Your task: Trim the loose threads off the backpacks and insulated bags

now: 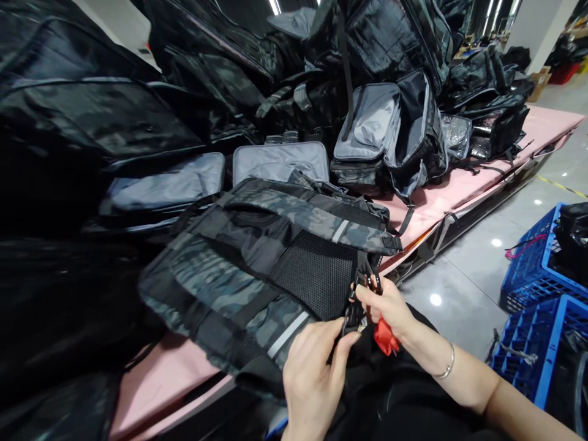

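Two clamped grips are working here: our left hand (312, 373) is pinching black strap hardware (353, 318) between thumb and fingers, and our right hand (388, 306) is closing its fingers on a black buckle (366, 283), with a red cloth (386, 337) hanging below. Measured from our hands, the camouflage backpack (312, 269) is lying at ten o'clock, its near end overhanging the pink tabletop (165, 373), whose edge is running from eight o'clock to two. Open floor (459, 269) is showing between two and three. Blue crates (528, 257) are standing at three to four, bounding that gap. Grey-lined bags (367, 125) are crowding twelve, and heaped dark bags (92, 116) are blocking nine to eleven.
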`<state>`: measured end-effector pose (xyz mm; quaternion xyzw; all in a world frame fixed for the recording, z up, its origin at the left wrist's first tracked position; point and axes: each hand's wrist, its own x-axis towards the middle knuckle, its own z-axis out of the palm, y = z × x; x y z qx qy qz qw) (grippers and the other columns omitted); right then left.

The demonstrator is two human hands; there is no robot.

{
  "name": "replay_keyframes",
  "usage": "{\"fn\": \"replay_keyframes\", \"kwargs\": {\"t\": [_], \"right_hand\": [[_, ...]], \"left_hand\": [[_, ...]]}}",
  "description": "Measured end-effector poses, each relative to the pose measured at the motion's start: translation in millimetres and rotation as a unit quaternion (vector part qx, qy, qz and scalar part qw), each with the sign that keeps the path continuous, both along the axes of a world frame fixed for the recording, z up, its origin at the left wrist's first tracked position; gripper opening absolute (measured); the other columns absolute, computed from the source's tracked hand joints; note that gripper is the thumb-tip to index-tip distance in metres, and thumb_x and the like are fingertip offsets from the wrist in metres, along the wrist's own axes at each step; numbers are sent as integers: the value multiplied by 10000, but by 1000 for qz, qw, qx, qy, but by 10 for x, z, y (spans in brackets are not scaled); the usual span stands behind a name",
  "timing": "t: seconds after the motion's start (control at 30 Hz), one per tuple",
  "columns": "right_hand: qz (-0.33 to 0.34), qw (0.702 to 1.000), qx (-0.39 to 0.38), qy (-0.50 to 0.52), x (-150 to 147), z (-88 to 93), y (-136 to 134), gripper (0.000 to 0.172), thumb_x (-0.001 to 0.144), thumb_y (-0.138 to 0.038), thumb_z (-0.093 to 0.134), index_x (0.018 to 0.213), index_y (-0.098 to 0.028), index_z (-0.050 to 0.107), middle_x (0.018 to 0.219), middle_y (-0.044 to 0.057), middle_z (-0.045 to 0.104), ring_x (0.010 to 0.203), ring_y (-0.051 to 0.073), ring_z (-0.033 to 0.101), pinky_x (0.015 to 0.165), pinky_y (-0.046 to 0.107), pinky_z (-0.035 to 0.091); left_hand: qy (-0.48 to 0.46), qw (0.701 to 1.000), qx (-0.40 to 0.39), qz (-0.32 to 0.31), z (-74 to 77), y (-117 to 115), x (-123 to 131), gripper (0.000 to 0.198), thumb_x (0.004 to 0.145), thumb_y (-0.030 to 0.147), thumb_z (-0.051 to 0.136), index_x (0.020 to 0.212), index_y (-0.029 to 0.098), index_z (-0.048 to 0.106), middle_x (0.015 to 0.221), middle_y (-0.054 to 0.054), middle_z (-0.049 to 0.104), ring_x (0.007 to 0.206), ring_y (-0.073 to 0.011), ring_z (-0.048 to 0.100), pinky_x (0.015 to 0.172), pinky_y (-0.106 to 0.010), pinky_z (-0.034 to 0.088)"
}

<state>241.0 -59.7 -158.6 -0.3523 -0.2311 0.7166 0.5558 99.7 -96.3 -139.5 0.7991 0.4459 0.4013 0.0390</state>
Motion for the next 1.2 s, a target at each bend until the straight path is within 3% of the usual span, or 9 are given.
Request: {"fn": "replay_keyframes", "kwargs": {"t": [0.17, 0.4, 0.6, 0.77, 0.97, 1.1, 1.2], "right_hand": [[20, 997, 38, -65, -42, 0, -68, 427, 585, -454, 768, 647, -183, 444, 496, -104, 374, 396, 21, 271, 368, 161, 223], [35, 981, 106, -160, 32, 1, -43, 369, 554, -357, 783, 623, -171, 472, 559, -79, 420, 484, 42, 325, 426, 169, 252], [15, 978, 110, -175, -47, 106, -82, 364, 573, -401, 753, 606, -182, 464, 552, -71, 424, 501, 64, 361, 466, 193, 315], [-9, 980, 121, -157, -97, 103, -124, 350, 581, -366, 761, 600, -182, 464, 564, -65, 434, 507, 61, 368, 478, 190, 343], [12, 995, 49, -81, -92, 25, -154, 372, 582, -360, 770, 667, -179, 456, 532, -96, 398, 414, 24, 289, 364, 162, 212], [-17, 999, 15, -25, -80, 68, -152, 424, 555, -364, 794, 651, -177, 426, 505, -116, 367, 383, 0, 241, 347, 149, 171], [-6, 1000, 0, -6, -90, 58, -134, 442, 544, -361, 805, 630, -176, 412, 477, -124, 352, 362, -9, 229, 338, 143, 163]], "left_hand": [[9, 1000, 13, 15, 2, -13, 19, 84, 835, 222, 566, 896, 186, 611, 766, -31, 669, 698, -146, 621, 679, -281, 493], [38, 999, 4, 4, -10, 2, -32, 100, 850, 234, 537, 881, 176, 612, 756, -34, 667, 679, -147, 617, 653, -271, 485], [21, 998, 26, 49, -30, -30, -12, 125, 866, 245, 503, 868, 165, 599, 720, -32, 644, 654, -147, 605, 646, -262, 483], [23, 998, 12, 58, -39, -20, -31, 145, 869, 262, 506, 875, 156, 604, 706, -23, 641, 621, -132, 602, 615, -242, 478], [71, 997, 7, 39, -9, 16, -37, 167, 869, 290, 500, 884, 164, 607, 763, -38, 659, 688, -148, 617, 659, -256, 492], [141, 982, 61, 106, -19, -22, -46, 232, 831, 317, 553, 941, 117, 596, 971, -142, 634, 891, -240, 603, 765, -354, 502], [181, 974, 76, 117, 0, -104, -76, 173, 832, 254, 548, 910, 108, 597, 991, -149, 625, 898, -238, 594, 790, -356, 498]]}}
